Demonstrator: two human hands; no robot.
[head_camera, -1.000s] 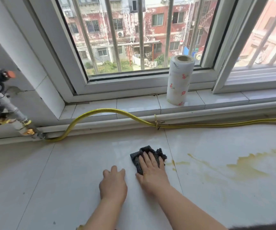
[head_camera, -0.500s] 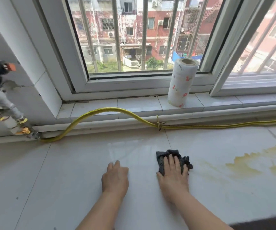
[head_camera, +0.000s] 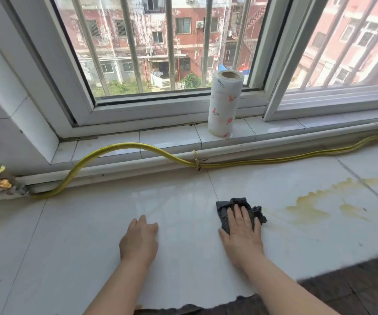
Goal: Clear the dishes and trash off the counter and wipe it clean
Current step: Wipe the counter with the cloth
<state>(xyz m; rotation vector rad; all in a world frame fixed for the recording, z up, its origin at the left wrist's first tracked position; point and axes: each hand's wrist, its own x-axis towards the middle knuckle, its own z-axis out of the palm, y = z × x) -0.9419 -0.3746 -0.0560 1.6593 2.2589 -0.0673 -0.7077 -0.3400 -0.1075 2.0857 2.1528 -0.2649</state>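
cloth (head_camera: 222,210) partly under right hand (head_camera: 242,237), hose (head_camera: 126,144) cut off right

The left hand (head_camera: 139,243) and right hand (head_camera: 242,239) are bare, as are the left forearm (head_camera: 119,285) and right forearm (head_camera: 281,285), uncovered right to the near edge; anything worn higher up is out of sight.

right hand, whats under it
The right hand lies flat on a dark rag, fingers straight, pressing it on the white counter. The rag's edges stick out past the fingers. Whether the yellow stain reaches beneath the rag is hidden.
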